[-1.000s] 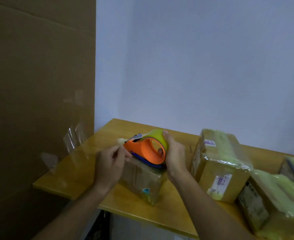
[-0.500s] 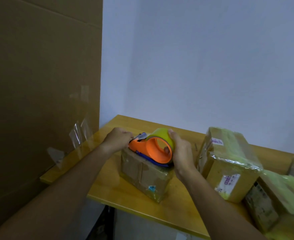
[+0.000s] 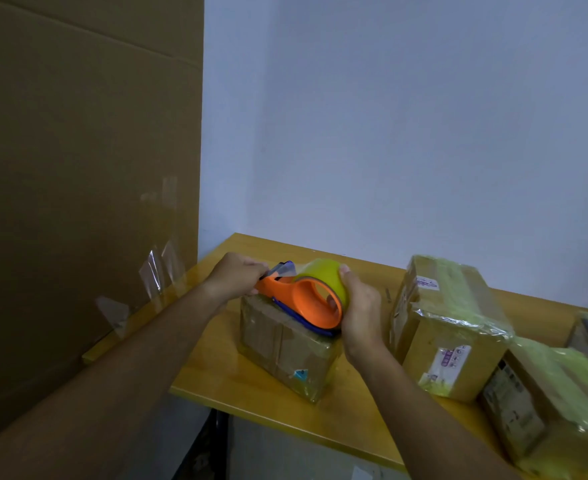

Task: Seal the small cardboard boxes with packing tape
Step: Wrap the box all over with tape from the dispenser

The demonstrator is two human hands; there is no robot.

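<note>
- On the yellow wooden bench (image 3: 251,393), a small cardboard box (image 3: 285,348) stands near the front edge, already partly wrapped in clear tape.
- An orange tape dispenser (image 3: 303,299) with a yellow-green roll of packing tape (image 3: 325,277) rests on top of this box.
- The right hand (image 3: 358,313) grips the dispenser round the roll, fingers curled over its far side and thumb inside the orange ring.
- The left hand (image 3: 233,277) is at the dispenser's front end, its fingers curled and pinching there; whether they hold the tape end or the dispenser tip, I cannot tell.
- To the right stand two taped boxes (image 3: 448,327), close together, with labels on their sides.
- At the left, a big cardboard sheet (image 3: 77,168) stands against the bench, with loose strips of clear tape (image 3: 160,271) stuck to it.
</note>
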